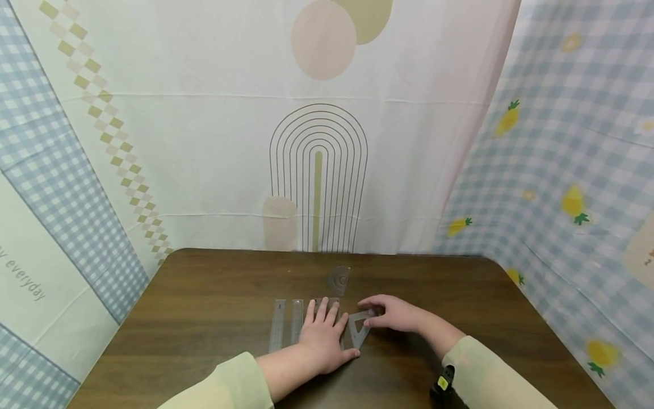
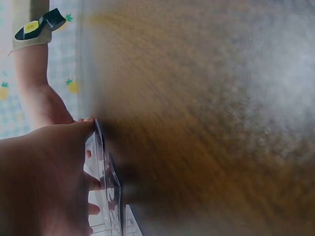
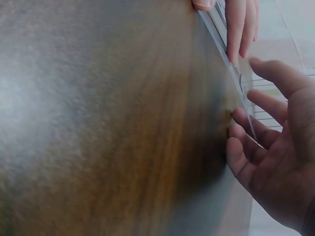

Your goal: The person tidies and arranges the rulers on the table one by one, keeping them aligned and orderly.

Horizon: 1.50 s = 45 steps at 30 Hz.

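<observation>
My left hand [image 1: 324, 343] lies with its fingers spread over a clear plastic piece [image 1: 332, 301], which is mostly hidden under the palm. To its left, two clear rulers [image 1: 277, 326] lie side by side. A clear triangular set square [image 1: 356, 332] is just right of the left hand, near its thumb. My right hand [image 1: 393, 312] is at the set square's upper right corner, thumb and index finger apart around it. In the right wrist view, the right hand's fingers [image 3: 246, 147] are loosely bent at a clear plastic edge [image 3: 226, 59].
A clear protractor [image 1: 339, 279] lies farther back, beyond the left fingertips. The brown wooden table [image 1: 214, 301] reaches back to a patterned cloth [image 1: 219, 170], with checked cloth [image 1: 552, 153] along the right side. A dark wrist device [image 1: 442, 383] sits at the right sleeve.
</observation>
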Available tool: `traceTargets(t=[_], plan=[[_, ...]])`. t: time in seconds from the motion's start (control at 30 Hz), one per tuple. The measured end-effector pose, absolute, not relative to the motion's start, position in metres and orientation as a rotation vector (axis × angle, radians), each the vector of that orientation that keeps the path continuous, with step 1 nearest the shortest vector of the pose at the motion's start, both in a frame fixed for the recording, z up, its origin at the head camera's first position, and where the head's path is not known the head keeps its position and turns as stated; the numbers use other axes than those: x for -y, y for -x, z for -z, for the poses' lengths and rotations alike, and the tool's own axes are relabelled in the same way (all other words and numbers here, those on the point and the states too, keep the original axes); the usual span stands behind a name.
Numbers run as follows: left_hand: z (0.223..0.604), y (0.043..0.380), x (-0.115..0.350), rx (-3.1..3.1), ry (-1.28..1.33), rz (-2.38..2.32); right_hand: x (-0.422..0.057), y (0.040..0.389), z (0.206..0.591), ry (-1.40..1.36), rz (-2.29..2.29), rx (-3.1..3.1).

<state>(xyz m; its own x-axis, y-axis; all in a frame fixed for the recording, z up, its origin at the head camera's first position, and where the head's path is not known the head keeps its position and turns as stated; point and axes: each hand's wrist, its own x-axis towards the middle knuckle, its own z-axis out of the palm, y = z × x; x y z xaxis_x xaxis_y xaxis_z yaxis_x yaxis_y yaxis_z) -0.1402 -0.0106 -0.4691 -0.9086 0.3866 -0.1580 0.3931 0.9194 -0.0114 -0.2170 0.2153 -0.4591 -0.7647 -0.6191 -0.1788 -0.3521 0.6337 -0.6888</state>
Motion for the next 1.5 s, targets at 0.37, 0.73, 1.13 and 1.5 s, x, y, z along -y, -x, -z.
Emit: traceTargets(t=[0.37, 0.73, 1.13, 1.5], plan=[[0.472, 0.143, 0.011, -2.925, -0.607, 0.05, -0.217, 0.221, 0.453, 0.847, 0.77, -2.405], [0.469, 0.142, 0.011, -2.898, -0.607, 0.034, -0.216, 0.221, 0.453, 0.86, 0.739, -2.409], [0.463, 0.146, 0.015, -2.892, -0.72, 0.061, -0.223, 0.219, 0.457, 0.876, 0.749, -2.423], [0.466, 0.156, 0.016, -2.863, -0.864, 0.085, -0.229, 0.207, 0.459, 0.879, 0.698, -2.478]])
